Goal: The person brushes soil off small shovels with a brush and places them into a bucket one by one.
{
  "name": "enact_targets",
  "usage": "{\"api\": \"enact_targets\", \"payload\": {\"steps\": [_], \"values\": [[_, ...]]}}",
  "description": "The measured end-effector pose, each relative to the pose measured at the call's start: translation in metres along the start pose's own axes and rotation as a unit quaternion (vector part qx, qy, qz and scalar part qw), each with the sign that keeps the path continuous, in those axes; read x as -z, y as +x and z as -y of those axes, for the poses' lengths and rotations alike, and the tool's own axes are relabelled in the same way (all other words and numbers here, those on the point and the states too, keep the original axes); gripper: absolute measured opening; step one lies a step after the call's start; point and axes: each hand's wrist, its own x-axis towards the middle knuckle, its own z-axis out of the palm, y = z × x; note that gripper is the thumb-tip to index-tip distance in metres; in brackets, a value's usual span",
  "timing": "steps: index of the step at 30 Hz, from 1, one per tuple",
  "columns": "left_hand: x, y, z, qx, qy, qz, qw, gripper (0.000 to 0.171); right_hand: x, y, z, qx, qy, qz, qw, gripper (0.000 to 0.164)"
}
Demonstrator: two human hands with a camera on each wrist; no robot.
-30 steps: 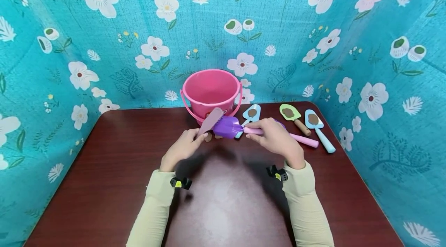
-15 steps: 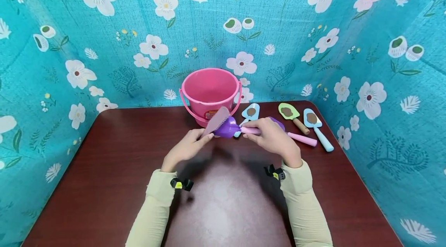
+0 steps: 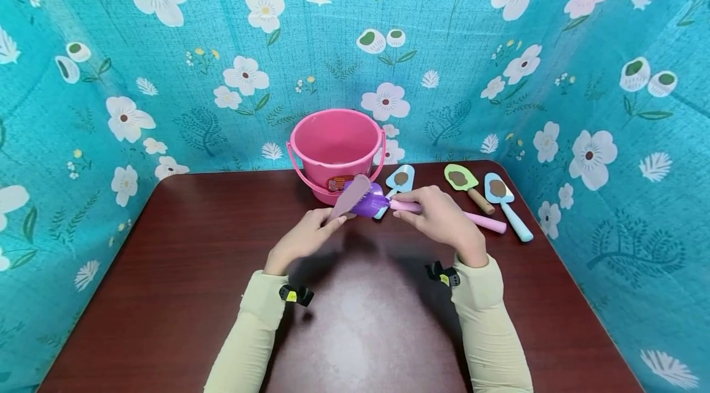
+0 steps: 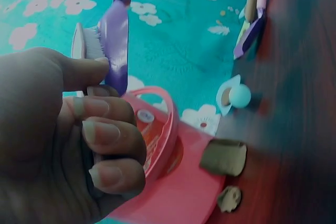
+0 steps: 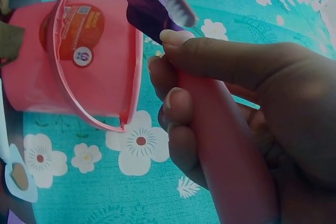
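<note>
In the head view, my left hand (image 3: 304,238) grips a brush (image 3: 350,196) with a mauve back. In the left wrist view its white bristles (image 4: 94,44) meet or nearly meet the purple blade (image 4: 115,35) of a hand trowel. Thumb and curled fingers of my right hand (image 3: 442,219) hold that trowel by its pink handle (image 5: 226,145). Brush and blade are together above the table, in front of the pink bucket (image 3: 333,140). The bucket stands upright with its handle hanging down in front. The brush hides part of the blade.
To the right lie a light-blue trowel (image 3: 402,178), a green trowel with wooden handle (image 3: 459,177), another blue one (image 3: 513,220) and a pink-handled purple one (image 3: 488,222). A greenish-brown piece (image 4: 223,157) and a smaller one (image 4: 230,199) lie by the bucket. Floral curtain surrounds the table.
My left hand has shifted a little to the right, carrying the brush further along the purple blade. My right hand has stayed nearly in place with the trowel.
</note>
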Motion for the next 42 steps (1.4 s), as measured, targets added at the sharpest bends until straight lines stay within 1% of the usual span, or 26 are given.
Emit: {"api": "enact_targets", "payload": {"steps": [5,8,11,14,15,17,19,21,24,27,31,32,35,38,40,42], "values": [[0.011,-0.003,0.008,0.017,0.014,-0.022,0.9995,0.033,0.003,-0.001,-0.001,-0.011,0.008,-0.001,1.0,0.032],[0.021,-0.007,0.011,0.025,0.016,-0.037,0.9989,0.034,0.005,-0.002,-0.002,-0.005,0.022,-0.009,1.0,0.033],[0.033,-0.012,0.012,0.037,0.015,-0.052,0.9978,0.034,0.006,-0.003,-0.004,0.008,0.038,-0.028,0.999,0.034],[0.046,-0.019,0.013,0.06,0.004,-0.069,0.9958,0.035,0.008,0.001,-0.008,0.018,0.051,-0.054,0.997,0.036],[0.05,-0.021,0.013,0.068,-0.002,-0.075,0.9949,0.035,0.009,0.003,-0.008,0.02,0.05,-0.063,0.997,0.038],[0.057,-0.026,0.014,0.08,-0.017,-0.082,0.9933,0.035,0.012,0.013,-0.009,0.023,0.043,-0.078,0.996,0.035],[0.062,-0.03,0.016,0.088,-0.033,-0.088,0.9916,0.037,0.015,0.026,-0.009,0.018,0.026,-0.089,0.996,0.036],[0.064,-0.033,0.016,0.091,-0.047,-0.093,0.9904,0.038,0.019,0.043,-0.007,0.014,-0.002,-0.088,0.996,0.037],[0.066,-0.036,0.016,0.088,-0.061,-0.106,0.9886,0.037,0.024,0.074,-0.004,0.002,-0.048,-0.061,0.997,0.039],[0.068,-0.035,0.016,0.084,-0.071,-0.122,0.9864,0.038,0.024,0.108,0.0,0.001,-0.081,-0.027,0.996,0.033],[0.069,-0.036,0.02,0.086,-0.091,-0.132,0.9832,0.042,0.013,0.148,0.002,0.003,-0.1,0.015,0.995,0.024],[0.069,-0.036,0.021,0.088,-0.097,-0.134,0.9823,0.04,0.01,0.157,0.002,0.003,-0.108,0.026,0.994,0.022],[0.069,-0.033,0.021,0.089,-0.121,-0.143,0.9783,0.037,0.002,0.178,0.004,-0.002,-0.134,0.061,0.989,0.018],[0.068,-0.03,0.018,0.089,-0.151,-0.153,0.9726,0.032,-0.004,0.194,0.008,-0.012,-0.173,0.093,0.98,0.016],[0.068,-0.03,0.009,0.088,-0.163,-0.156,0.9702,0.029,-0.007,0.202,0.011,-0.018,-0.193,0.114,0.974,0.016],[0.067,-0.029,0.001,0.087,-0.17,-0.155,0.9693,0.026,-0.01,0.208,0.014,-0.03,-0.2,0.138,0.97,0.017]]}}
